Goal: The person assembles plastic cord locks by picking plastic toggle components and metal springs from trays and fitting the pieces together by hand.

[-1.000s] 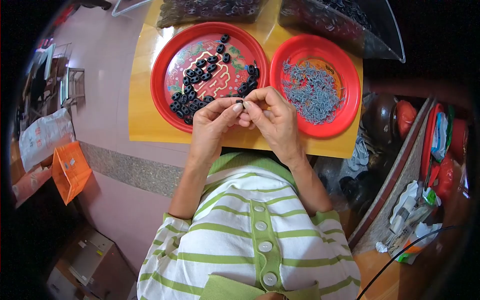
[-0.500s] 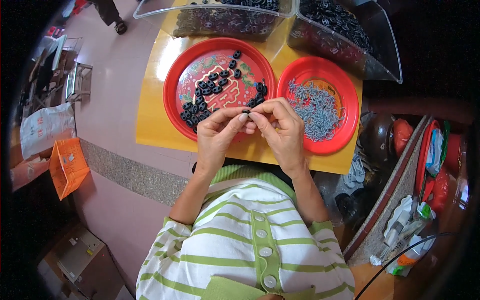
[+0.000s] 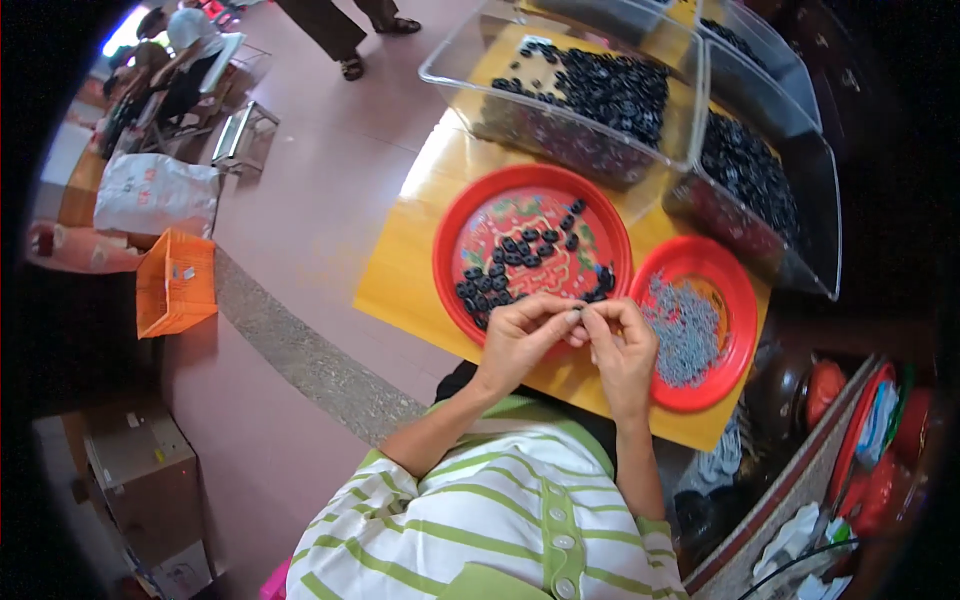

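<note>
Over the near rim of the large red tray [image 3: 448, 222], my two hands meet fingertip to fingertip. My left hand [image 3: 522, 335] is closed, pinching a small black oval piece [image 3: 578, 308] that mostly hides behind the fingers. My right hand [image 3: 625, 350] is closed too, thumb and forefinger pressed together against that piece; whatever else they hold is hidden. Similar black oval pieces [image 3: 520, 247] with holes lie scattered and clustered in the tray. Right of my right hand, a smaller red plate [image 3: 742, 330] bears a heap of small grey screws [image 3: 685, 330].
Clear plastic bins [image 3: 560, 120] of black pieces stand at the table's far side. The yellow tabletop [image 3: 400, 270] ends close to my body. An orange basket [image 3: 178, 285] and a cardboard box [image 3: 145, 450] sit on the left. Another person's legs [image 3: 335, 35] show beyond the table.
The view has swung, so the table, trays and hands appear lower and farther right, and more of the bins shows. My hands keep the same pinch at the black piece.
</note>
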`<state>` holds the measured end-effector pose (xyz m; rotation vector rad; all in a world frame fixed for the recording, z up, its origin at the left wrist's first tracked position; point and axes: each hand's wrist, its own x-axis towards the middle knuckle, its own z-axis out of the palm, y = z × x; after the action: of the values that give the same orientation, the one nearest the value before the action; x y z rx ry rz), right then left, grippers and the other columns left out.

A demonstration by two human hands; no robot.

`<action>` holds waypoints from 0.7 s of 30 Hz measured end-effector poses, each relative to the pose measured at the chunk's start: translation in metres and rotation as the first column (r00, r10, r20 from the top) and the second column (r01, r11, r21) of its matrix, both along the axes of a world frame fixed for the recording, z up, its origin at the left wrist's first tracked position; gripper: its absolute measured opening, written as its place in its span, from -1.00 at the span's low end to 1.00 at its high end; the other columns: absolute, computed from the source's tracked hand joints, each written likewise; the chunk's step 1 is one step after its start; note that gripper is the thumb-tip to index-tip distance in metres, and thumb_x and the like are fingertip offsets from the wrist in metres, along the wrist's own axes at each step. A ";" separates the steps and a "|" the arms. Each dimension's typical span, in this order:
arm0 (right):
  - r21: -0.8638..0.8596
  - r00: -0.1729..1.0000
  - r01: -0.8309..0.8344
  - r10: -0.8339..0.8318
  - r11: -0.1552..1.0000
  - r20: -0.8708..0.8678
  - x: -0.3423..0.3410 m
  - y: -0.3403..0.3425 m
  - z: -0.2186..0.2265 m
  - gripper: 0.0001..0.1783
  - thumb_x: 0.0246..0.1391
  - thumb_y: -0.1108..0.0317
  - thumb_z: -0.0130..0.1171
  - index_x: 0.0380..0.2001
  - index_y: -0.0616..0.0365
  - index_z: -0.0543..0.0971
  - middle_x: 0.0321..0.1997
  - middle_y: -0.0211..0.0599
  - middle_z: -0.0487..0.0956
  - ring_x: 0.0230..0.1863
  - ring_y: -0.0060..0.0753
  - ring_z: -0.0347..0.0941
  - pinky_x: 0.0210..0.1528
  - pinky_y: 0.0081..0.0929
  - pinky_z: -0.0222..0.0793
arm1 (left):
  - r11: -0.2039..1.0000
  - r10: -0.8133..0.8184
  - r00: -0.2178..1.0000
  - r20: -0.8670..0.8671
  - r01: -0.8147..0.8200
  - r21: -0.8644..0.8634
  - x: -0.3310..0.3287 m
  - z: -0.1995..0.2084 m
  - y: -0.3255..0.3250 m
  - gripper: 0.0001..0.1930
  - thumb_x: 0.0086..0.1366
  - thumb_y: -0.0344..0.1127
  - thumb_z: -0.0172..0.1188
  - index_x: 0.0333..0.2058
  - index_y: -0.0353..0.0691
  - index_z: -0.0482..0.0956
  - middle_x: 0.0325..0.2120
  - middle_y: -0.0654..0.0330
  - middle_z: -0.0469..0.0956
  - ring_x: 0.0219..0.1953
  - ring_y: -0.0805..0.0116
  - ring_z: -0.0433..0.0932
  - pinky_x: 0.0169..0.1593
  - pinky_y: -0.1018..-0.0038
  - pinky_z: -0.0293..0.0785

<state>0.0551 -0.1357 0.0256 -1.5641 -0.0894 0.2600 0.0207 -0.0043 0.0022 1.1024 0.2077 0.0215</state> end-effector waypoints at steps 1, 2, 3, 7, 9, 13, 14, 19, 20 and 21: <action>0.015 0.999 0.004 -0.003 1.000 -0.036 0.000 -0.001 0.000 -0.95 0.10 0.54 0.08 -0.42 0.30 0.46 -0.44 -0.40 0.48 -0.43 -0.68 0.43 -0.37 -0.70 0.42 | 1.000 0.002 1.000 0.005 -0.002 0.014 0.001 -0.001 0.000 -0.85 0.25 -0.51 0.09 -0.23 -0.40 0.54 -0.42 0.22 0.56 -0.39 0.53 0.56 -0.27 0.64 0.51; 0.000 1.000 0.007 -0.007 1.000 0.011 0.002 0.000 -0.004 -0.95 0.11 0.52 0.09 -0.43 0.27 0.46 -0.47 -0.43 0.48 -0.51 -0.75 0.37 -0.50 -0.76 0.33 | 1.000 0.003 1.000 0.008 -0.003 0.027 0.002 -0.003 0.000 -0.85 0.25 -0.50 0.09 -0.23 -0.41 0.54 -0.42 0.21 0.56 -0.39 0.53 0.56 -0.28 0.63 0.51; 0.017 1.000 -0.003 0.003 1.000 -0.007 0.003 -0.001 -0.006 -0.94 0.11 0.50 0.10 -0.43 0.25 0.47 -0.49 -0.46 0.49 -0.56 -0.80 0.32 -0.56 -0.79 0.25 | 1.000 -0.010 1.000 0.016 0.009 0.018 0.003 -0.004 0.001 -0.85 0.25 -0.50 0.08 -0.23 -0.42 0.53 -0.42 0.21 0.56 -0.39 0.52 0.56 -0.28 0.63 0.52; 0.039 1.000 -0.001 0.002 0.999 -0.011 0.008 0.002 -0.013 -0.93 0.12 0.46 0.11 -0.43 0.20 0.47 -0.55 -0.53 0.50 -0.66 -0.89 0.18 -0.68 -0.83 0.03 | 1.000 -0.018 1.000 0.003 0.018 0.007 0.008 -0.005 0.004 -0.84 0.26 -0.49 0.07 -0.22 -0.42 0.52 -0.45 0.18 0.58 -0.41 0.51 0.57 -0.28 0.63 0.52; 0.023 1.000 -0.009 0.009 1.000 -0.017 0.011 0.003 -0.010 -0.93 0.12 0.45 0.11 -0.43 0.20 0.47 -0.54 -0.52 0.50 -0.64 -0.88 0.20 -0.67 -0.84 0.05 | 1.000 -0.023 0.999 -0.027 0.023 -0.004 0.010 -0.003 0.007 -0.84 0.26 -0.48 0.07 -0.21 -0.42 0.52 -0.45 0.17 0.58 -0.41 0.51 0.57 -0.28 0.62 0.52; 0.019 0.999 -0.006 0.007 1.000 -0.042 0.014 0.009 0.000 -0.91 0.12 0.43 0.11 -0.41 0.21 0.47 -0.53 -0.49 0.51 -0.60 -0.86 0.27 -0.65 -0.85 0.10 | 1.000 -0.005 1.000 -0.005 0.005 0.012 0.014 -0.003 0.010 -0.83 0.26 -0.48 0.08 -0.20 -0.42 0.51 -0.44 0.16 0.59 -0.40 0.50 0.57 -0.26 0.61 0.52; 0.019 0.999 -0.007 0.008 1.000 -0.034 0.015 0.010 -0.001 -0.91 0.12 0.43 0.11 -0.41 0.21 0.47 -0.53 -0.49 0.51 -0.60 -0.86 0.27 -0.65 -0.85 0.10 | 1.000 -0.004 1.000 0.003 0.004 0.011 0.014 -0.002 0.011 -0.83 0.26 -0.48 0.08 -0.20 -0.42 0.51 -0.44 0.16 0.59 -0.40 0.50 0.57 -0.26 0.61 0.52; 0.064 0.998 -0.030 0.033 0.998 -0.048 0.013 0.011 0.002 -0.88 0.12 0.39 0.13 -0.36 0.22 0.48 -0.48 -0.47 0.53 -0.55 -0.85 0.32 -0.62 -0.85 0.13 | 1.000 0.008 1.000 0.005 -0.008 -0.005 0.012 0.003 0.013 -0.83 0.26 -0.47 0.08 -0.21 -0.41 0.52 -0.43 0.17 0.58 -0.40 0.51 0.56 -0.25 0.61 0.52; 0.083 0.998 -0.029 0.034 0.996 -0.054 0.012 0.011 0.004 -0.87 0.13 0.38 0.13 -0.35 0.23 0.48 -0.48 -0.48 0.53 -0.55 -0.85 0.31 -0.62 -0.85 0.12 | 0.999 0.017 1.000 0.021 -0.016 -0.029 0.012 0.004 0.013 -0.84 0.26 -0.47 0.08 -0.21 -0.41 0.52 -0.42 0.17 0.58 -0.40 0.51 0.56 -0.25 0.61 0.51; 0.081 0.998 -0.027 0.032 0.996 -0.055 0.012 0.013 0.007 -0.87 0.13 0.38 0.13 -0.35 0.23 0.48 -0.48 -0.48 0.53 -0.55 -0.85 0.31 -0.62 -0.85 0.12 | 0.999 0.015 1.000 0.021 -0.014 -0.032 0.013 0.004 0.014 -0.84 0.26 -0.47 0.08 -0.21 -0.41 0.52 -0.42 0.17 0.58 -0.40 0.51 0.56 -0.25 0.61 0.51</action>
<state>0.0674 -0.1227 0.0327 -1.4759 -0.0783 0.3196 0.0333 0.0092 0.0066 1.0688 0.1966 0.0428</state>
